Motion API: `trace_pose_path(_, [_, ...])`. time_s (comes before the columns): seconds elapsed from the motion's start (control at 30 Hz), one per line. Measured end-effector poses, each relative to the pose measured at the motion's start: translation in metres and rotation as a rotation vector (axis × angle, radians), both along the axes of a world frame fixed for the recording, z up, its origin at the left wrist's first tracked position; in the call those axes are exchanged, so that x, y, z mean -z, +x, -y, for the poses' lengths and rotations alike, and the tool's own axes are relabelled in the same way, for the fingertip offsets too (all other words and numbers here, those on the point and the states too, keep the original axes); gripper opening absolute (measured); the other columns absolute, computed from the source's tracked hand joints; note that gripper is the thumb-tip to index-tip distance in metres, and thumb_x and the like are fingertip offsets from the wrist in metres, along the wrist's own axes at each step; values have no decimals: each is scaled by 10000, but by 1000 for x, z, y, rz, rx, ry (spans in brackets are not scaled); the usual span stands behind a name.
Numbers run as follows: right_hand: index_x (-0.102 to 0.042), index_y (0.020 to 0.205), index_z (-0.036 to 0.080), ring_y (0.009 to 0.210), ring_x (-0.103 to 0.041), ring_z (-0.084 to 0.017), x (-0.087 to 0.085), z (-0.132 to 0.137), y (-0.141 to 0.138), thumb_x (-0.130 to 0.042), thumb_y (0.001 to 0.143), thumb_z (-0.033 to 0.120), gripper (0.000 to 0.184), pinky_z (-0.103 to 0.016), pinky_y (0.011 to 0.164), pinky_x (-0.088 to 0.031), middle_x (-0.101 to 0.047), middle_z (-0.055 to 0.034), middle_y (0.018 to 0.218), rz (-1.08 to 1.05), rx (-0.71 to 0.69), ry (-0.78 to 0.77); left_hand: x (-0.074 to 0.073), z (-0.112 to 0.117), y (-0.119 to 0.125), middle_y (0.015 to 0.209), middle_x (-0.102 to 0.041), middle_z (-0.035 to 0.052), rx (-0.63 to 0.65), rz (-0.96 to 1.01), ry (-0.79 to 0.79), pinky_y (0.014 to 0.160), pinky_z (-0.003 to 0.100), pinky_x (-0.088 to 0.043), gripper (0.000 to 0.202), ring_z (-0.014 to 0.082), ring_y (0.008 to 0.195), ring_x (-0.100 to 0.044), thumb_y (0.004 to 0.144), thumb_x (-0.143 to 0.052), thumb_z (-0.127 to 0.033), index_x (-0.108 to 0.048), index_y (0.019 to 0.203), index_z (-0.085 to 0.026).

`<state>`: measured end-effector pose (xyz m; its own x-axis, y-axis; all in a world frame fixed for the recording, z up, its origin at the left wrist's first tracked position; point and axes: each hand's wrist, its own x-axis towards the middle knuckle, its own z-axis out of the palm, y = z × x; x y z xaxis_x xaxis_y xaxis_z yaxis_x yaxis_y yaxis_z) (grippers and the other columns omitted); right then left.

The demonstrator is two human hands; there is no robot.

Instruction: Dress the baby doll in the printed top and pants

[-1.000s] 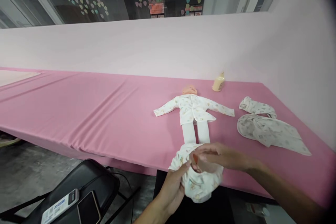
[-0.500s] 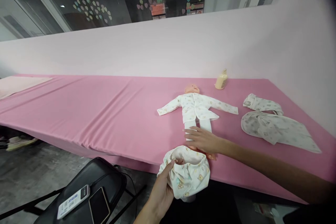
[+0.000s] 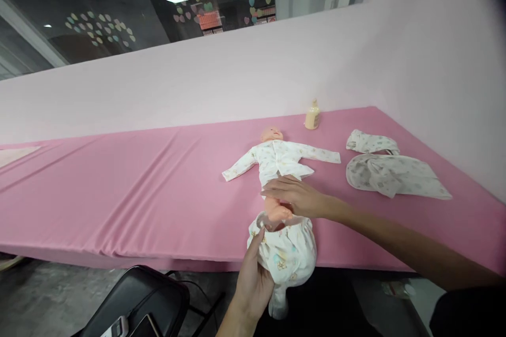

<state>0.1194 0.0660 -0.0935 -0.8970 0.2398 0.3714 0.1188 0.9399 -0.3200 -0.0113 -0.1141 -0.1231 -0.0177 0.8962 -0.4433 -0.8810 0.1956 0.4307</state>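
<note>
A baby doll (image 3: 279,157) in a white printed top lies face up on the pink table (image 3: 138,189). My right hand (image 3: 294,197) rests over the doll's legs, fingers curled round them; a bare doll foot (image 3: 279,214) shows just below it. At the table's front edge my left hand (image 3: 253,284) grips a pair of white printed baby trousers (image 3: 288,253), with the waist opening held up against the foot.
A cream bottle (image 3: 312,116) stands behind the doll by the pink wall. Two more folded printed baby garments (image 3: 389,174) lie to the right. A black chair (image 3: 142,300) carrying a phone and a remote sits at lower left below the table edge.
My right hand has closed on the doll's legs and a bare foot now shows. My left hand has brought the trousers' opening up to that foot. The view has tilted and shifted.
</note>
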Motion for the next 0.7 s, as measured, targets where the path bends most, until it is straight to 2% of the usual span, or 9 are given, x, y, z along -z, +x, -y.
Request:
trace_pose_path(0.1, [-514, 1331, 187, 1256, -445, -232, 7, 11, -3, -577, 856, 154, 480, -405, 1061, -308, -529, -104, 1347, 38, 8, 92, -7, -1, 1, 1349, -607, 61, 2, 31, 61, 1110, 365, -411, 380, 242, 1255, -564, 947, -556, -316, -571, 1315, -219])
trace_pose_path(0.23, [-521, 1308, 186, 1251, -438, -252, 15, 24, -8, -520, 918, 133, 394, -430, 1045, -308, -538, -118, 1319, 83, 56, 211, -13, 0, 3, 1320, -626, 67, -3, 8, 46, 1117, 357, -407, 383, 232, 1250, -568, 958, -538, -322, -570, 1321, -203])
trace_pose_path(0.33, [-543, 1284, 169, 1237, -447, -275, 15, 32, -9, -530, 921, 151, 363, -432, 1002, -342, -561, -137, 1278, 125, 62, 234, -13, 0, 5, 1333, -617, 59, -30, -23, 18, 1117, 345, -409, 398, 220, 1252, -566, 952, -549, -269, -548, 1345, -210])
trace_pose_path(0.4, [-550, 1287, 166, 1303, -404, -277, 13, 33, -7, -521, 923, 145, 366, -432, 1020, -332, -557, -129, 1311, 139, 8, 205, -11, -1, 6, 1334, -616, 58, -41, -19, -17, 1115, 328, -412, 404, 207, 1249, -568, 947, -554, -243, -541, 1350, -203])
trace_pose_path(0.53, [-597, 1246, 200, 1428, -276, -265, 9, 24, -4, -519, 926, 121, 339, -437, 1095, -261, -555, -56, 1369, 179, -146, 89, -2, -3, 2, 1310, -631, 83, -1, -15, -66, 1101, 333, -430, 413, 219, 1217, -593, 936, -565, -228, -544, 1343, -163])
trace_pose_path(0.7, [-610, 1227, 223, 1424, -301, -278, 15, 7, -11, -577, 905, 143, 334, -458, 1093, -254, -586, -50, 1337, 223, -226, -46, 5, -7, -7, 1310, -628, 105, 40, -35, -55, 1087, 370, -444, 431, 243, 1194, -608, 928, -579, -250, -535, 1346, -153])
